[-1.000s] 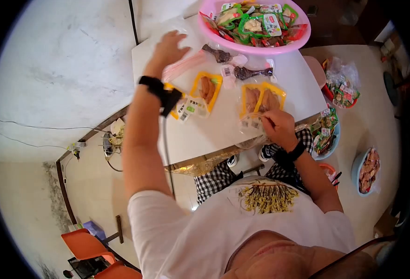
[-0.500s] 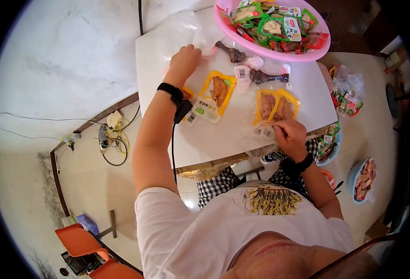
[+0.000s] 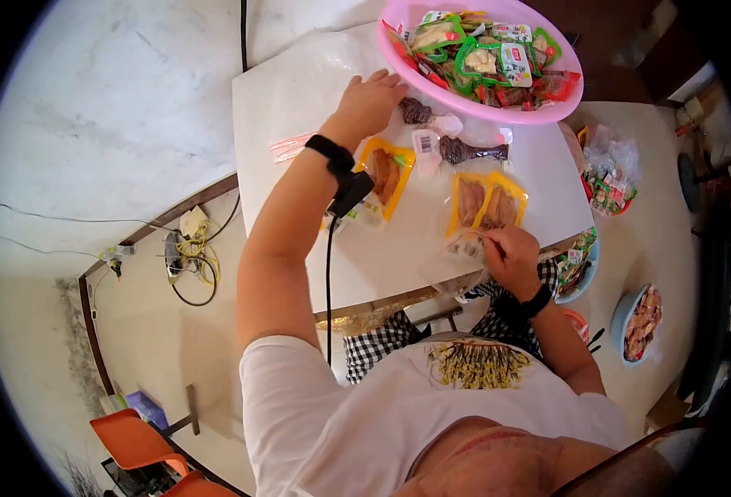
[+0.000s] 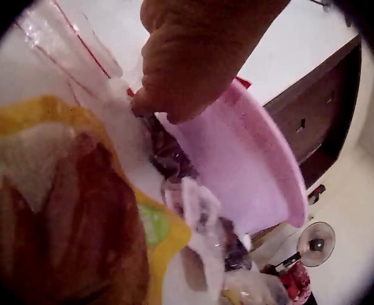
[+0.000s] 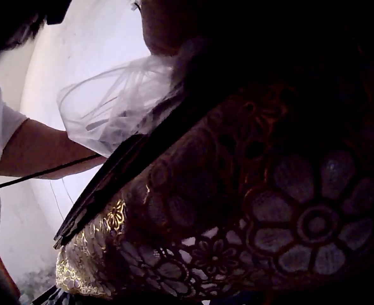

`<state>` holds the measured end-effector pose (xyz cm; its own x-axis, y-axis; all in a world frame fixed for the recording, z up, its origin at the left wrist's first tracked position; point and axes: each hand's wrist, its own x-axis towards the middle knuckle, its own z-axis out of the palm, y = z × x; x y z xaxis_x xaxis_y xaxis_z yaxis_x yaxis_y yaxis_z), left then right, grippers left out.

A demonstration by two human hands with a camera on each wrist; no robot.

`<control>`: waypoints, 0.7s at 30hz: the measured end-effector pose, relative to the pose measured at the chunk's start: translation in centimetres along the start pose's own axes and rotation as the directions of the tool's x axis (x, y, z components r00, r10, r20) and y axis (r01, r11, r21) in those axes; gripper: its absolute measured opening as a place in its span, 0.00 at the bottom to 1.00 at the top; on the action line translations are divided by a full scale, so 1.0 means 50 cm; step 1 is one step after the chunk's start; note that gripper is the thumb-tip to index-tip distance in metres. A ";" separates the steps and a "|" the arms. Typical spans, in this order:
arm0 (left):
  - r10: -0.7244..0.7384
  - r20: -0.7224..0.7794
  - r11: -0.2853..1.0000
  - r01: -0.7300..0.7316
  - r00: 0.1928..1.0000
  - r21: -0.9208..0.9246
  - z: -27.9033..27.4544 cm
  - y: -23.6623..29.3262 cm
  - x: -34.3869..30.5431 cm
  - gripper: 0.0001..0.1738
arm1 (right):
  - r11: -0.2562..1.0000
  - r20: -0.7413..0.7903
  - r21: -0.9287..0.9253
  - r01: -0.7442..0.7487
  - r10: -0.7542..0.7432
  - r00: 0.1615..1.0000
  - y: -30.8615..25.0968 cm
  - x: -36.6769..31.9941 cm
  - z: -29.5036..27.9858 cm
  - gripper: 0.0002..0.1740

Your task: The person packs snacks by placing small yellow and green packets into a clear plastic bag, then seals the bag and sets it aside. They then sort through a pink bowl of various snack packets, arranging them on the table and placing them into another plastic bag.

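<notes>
My left hand point(image 3: 370, 105) reaches across the table to a dark drumstick in a clear vacuum pack point(image 3: 416, 111), its fingertips right at the pack's far end. The left wrist view shows those fingertips over the end of the drumstick pack point(image 4: 168, 152), beside the pink basin point(image 4: 244, 159). A second packed drumstick point(image 3: 475, 151) lies just right of it. Below my left wrist is a yellow-edged meat pack point(image 3: 386, 176). Near the front edge, my right hand point(image 3: 512, 258) pinches the mouth of a clear plastic bag point(image 3: 452, 267), close to two yellow-edged packs point(image 3: 486, 203).
The pink basin point(image 3: 399, 58), heaped with green and red packets, stands at the back right. Pink-striped clear bags point(image 3: 292, 147) lie left of my forearm. Blue tubs point(image 3: 622, 331) of packs stand on the floor to the right. A cable trails from my left wrist.
My left hand has moved right, from above the clear bags at the back left to the drumstick pack by the basin. The right hand keeps its hold on the plastic bag.
</notes>
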<state>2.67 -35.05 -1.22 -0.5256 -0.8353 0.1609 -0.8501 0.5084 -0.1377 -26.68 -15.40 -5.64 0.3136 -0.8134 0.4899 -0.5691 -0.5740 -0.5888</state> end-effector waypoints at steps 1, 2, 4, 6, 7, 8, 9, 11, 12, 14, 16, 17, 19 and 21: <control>-0.016 0.004 1.000 0.016 1.000 -0.018 0.000 0.006 0.009 0.27 | 1.000 0.002 0.000 0.001 -0.001 1.000 -0.001 0.001 0.000 0.05; -0.030 0.010 0.999 0.030 1.000 -0.035 0.000 0.011 0.016 0.27 | 1.000 0.003 0.001 0.000 0.000 1.000 -0.001 0.002 0.001 0.05; -0.019 -0.045 0.999 0.016 0.999 -0.052 0.002 0.010 0.021 0.25 | 1.000 -0.003 0.004 0.007 -0.007 1.000 -0.001 0.004 0.001 0.05; 0.028 -0.162 0.998 -0.036 0.986 -0.048 0.015 0.008 0.017 0.22 | 1.000 -0.009 0.001 0.012 -0.012 1.000 -0.002 0.002 0.001 0.05; 0.031 -0.139 0.998 -0.038 0.990 -0.046 0.013 0.007 0.017 0.22 | 1.000 -0.013 -0.005 0.019 -0.019 1.000 -0.003 0.003 0.001 0.05; 0.036 -0.118 0.998 -0.042 0.992 -0.043 0.011 0.006 0.019 0.22 | 1.000 -0.020 -0.012 0.026 -0.026 0.999 -0.003 0.004 0.001 0.05; 0.044 -0.097 0.998 -0.048 0.994 -0.043 0.006 0.009 0.021 0.22 | 1.000 -0.025 -0.003 0.031 -0.031 0.999 -0.004 0.004 0.002 0.05; -0.077 0.069 0.989 0.085 0.995 -0.123 0.000 0.010 0.038 0.23 | 0.999 -0.032 0.006 0.039 -0.038 0.999 -0.004 0.004 0.001 0.05; -0.132 0.152 0.976 0.156 0.980 -0.154 -0.001 0.005 0.051 0.24 | 1.000 -0.025 0.007 0.025 -0.025 0.999 -0.003 0.004 0.000 0.05; -0.199 0.162 0.935 0.237 0.967 -0.265 0.018 -0.023 0.075 0.26 | 1.000 -0.010 0.012 -0.008 0.008 1.000 -0.003 0.002 0.001 0.04; -0.231 0.167 0.874 0.280 0.958 -0.396 0.024 -0.032 0.077 0.36 | 1.000 -0.028 0.029 -0.005 0.006 1.000 -0.007 0.003 0.003 0.04; -0.260 0.244 0.878 0.333 0.934 -0.343 0.030 -0.026 0.080 0.40 | 0.999 -0.036 0.039 -0.001 0.002 0.999 -0.007 0.004 0.002 0.04; -0.303 0.277 0.886 0.377 0.912 -0.269 0.015 -0.005 0.076 0.46 | 1.000 -0.024 0.018 0.011 -0.011 1.000 -0.004 0.004 0.001 0.04; -0.323 0.196 0.901 0.364 0.926 -0.236 0.012 0.004 0.075 0.50 | 1.000 -0.023 0.011 0.020 -0.020 1.000 -0.003 0.005 0.001 0.04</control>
<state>0.55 -38.23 -1.24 -0.2061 -0.9785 0.0023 -0.9650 0.2037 0.1652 -26.50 -15.51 -5.47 0.3076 -0.7995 0.5159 -0.5544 -0.5913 -0.5858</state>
